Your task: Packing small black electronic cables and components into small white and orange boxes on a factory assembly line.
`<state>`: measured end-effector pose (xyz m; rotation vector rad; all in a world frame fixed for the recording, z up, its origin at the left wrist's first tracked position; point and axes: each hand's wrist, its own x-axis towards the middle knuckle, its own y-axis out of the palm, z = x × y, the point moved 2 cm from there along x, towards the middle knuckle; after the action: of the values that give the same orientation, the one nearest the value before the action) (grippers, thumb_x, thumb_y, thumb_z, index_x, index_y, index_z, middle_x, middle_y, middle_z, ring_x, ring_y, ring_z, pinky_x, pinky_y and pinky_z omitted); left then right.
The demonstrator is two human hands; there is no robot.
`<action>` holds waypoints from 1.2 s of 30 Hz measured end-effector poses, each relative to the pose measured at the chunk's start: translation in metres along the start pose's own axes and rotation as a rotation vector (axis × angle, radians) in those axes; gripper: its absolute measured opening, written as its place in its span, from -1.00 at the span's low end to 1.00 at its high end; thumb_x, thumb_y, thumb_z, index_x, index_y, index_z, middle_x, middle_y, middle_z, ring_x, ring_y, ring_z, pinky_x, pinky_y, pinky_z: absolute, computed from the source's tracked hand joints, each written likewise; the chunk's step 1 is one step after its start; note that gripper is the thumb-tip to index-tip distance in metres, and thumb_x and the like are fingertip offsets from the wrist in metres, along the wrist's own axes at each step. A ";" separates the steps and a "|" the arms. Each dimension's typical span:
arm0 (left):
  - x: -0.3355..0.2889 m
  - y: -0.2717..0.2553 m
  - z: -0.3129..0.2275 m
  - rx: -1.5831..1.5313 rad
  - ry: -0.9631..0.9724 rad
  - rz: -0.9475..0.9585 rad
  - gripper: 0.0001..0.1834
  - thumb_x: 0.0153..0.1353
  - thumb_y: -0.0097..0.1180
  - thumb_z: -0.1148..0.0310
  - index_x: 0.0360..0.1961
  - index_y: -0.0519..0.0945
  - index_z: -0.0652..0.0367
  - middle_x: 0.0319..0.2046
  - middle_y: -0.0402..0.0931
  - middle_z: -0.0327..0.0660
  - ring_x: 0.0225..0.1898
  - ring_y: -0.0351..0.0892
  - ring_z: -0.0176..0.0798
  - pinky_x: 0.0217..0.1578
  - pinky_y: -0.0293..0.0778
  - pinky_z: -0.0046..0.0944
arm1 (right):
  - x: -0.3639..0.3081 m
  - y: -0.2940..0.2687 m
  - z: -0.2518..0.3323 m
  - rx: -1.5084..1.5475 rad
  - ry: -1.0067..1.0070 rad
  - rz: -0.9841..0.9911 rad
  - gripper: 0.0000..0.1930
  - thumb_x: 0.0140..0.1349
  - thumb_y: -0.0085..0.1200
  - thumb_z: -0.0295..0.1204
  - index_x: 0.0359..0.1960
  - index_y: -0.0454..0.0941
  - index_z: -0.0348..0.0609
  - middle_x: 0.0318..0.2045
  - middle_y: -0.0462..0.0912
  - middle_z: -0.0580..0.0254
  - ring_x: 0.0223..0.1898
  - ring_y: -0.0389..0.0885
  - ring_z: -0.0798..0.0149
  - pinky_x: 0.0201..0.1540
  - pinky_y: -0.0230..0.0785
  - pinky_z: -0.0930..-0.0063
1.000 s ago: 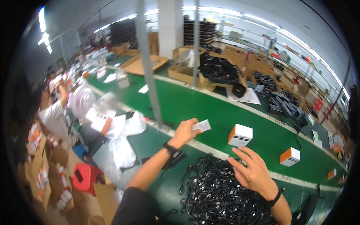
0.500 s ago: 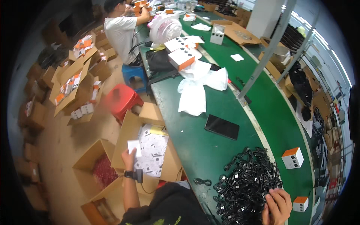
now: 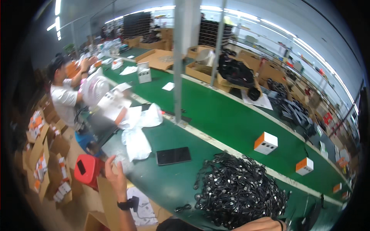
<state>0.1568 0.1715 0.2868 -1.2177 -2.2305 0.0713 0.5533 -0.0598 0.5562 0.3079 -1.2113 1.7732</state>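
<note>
My left hand point(image 3: 116, 178), with a dark band at its wrist, is raised over the table's near left edge. Its fingers are apart, and I make out no card in it. Below it stands an open carton point(image 3: 110, 204) with white printed papers point(image 3: 142, 208) inside. At the lower edge, my right hand point(image 3: 262, 224) lies against the near side of a big heap of black cables point(image 3: 241, 188); its fingers are largely hidden. One coiled cable point(image 3: 182, 208) lies apart, left of the heap. A black phone point(image 3: 173, 156) rests flat beyond it.
White-and-orange boxes point(image 3: 266, 143) stand along the green belt point(image 3: 216, 111). White bags point(image 3: 137, 143) and blurred white boxes point(image 3: 111, 106) lie at the table's left, near a fan point(image 3: 94, 89). A metal post point(image 3: 177, 69) rises mid-table. A co-worker point(image 3: 63, 92) and red stool point(image 3: 88, 171) are left.
My view has swung up and to the right. The white card is no longer seen in my left hand, which has risen from the carton. My right hand has dropped to the lower edge.
</note>
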 end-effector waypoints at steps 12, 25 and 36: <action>0.056 0.317 -0.127 0.216 0.975 0.874 -0.45 0.24 0.27 0.57 0.29 0.54 0.18 0.24 0.53 0.08 0.33 0.50 0.23 0.29 0.55 0.07 | -0.016 0.022 -0.009 1.217 0.105 -0.061 -0.51 0.68 -0.07 -0.11 0.02 0.56 -0.46 -0.12 0.62 -0.07 -0.24 0.63 -0.04 -0.19 0.48 0.22; 0.080 0.414 -0.106 0.408 0.801 0.937 -0.73 0.25 0.24 0.66 -0.06 0.67 0.13 -0.08 0.63 -0.02 0.07 0.68 0.09 0.02 0.65 0.02 | -0.031 0.008 -0.035 1.359 0.099 -0.124 -0.59 0.59 0.08 -0.16 0.01 0.55 -0.40 -0.24 0.61 0.09 -0.37 0.59 0.16 -0.39 0.39 0.33; 0.087 0.467 -0.191 0.173 0.648 0.920 -0.30 0.32 0.44 -0.09 0.33 0.58 0.11 0.17 0.67 0.00 0.31 0.59 0.01 0.27 0.55 0.05 | -0.056 -0.037 -0.068 0.745 0.428 -0.305 -0.97 0.42 0.22 -0.60 -0.17 0.66 -0.31 -0.28 0.70 0.05 -0.33 0.67 0.05 -0.29 0.50 0.22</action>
<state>0.5711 0.4673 0.3381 -1.7520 -0.9878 0.1892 0.6320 -0.0312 0.5099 0.4770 -0.1595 1.8293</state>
